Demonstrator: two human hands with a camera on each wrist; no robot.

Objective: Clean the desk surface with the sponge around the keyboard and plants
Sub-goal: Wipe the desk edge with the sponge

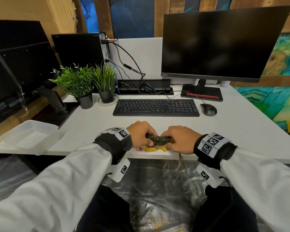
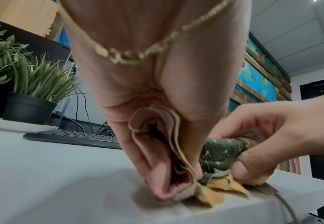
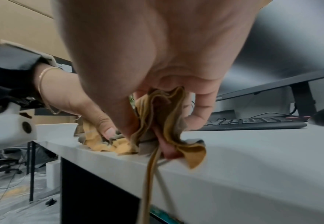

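Note:
A thin sponge cloth [image 1: 158, 142], dark speckled green on one side and yellow on the other, is bunched at the near edge of the white desk [image 1: 94, 124]. My left hand [image 1: 141, 135] grips its left end and my right hand [image 1: 179, 139] grips its right end, both with curled fingers. In the left wrist view the sponge cloth [image 2: 220, 156] looks twisted between the two hands. In the right wrist view the sponge cloth [image 3: 163, 121] is folded inside my fist, and a strand hangs over the desk edge. The black keyboard [image 1: 156, 108] lies beyond my hands. Two potted plants [image 1: 84, 82] stand at the back left.
A black mouse [image 1: 208, 109] sits right of the keyboard, below the monitor [image 1: 221, 46] on its stand. A white plastic tray [image 1: 29, 134] rests on the desk's left corner. Cables [image 1: 141, 84] run behind the keyboard. Plastic sheeting [image 1: 157, 190] covers the floor under the desk.

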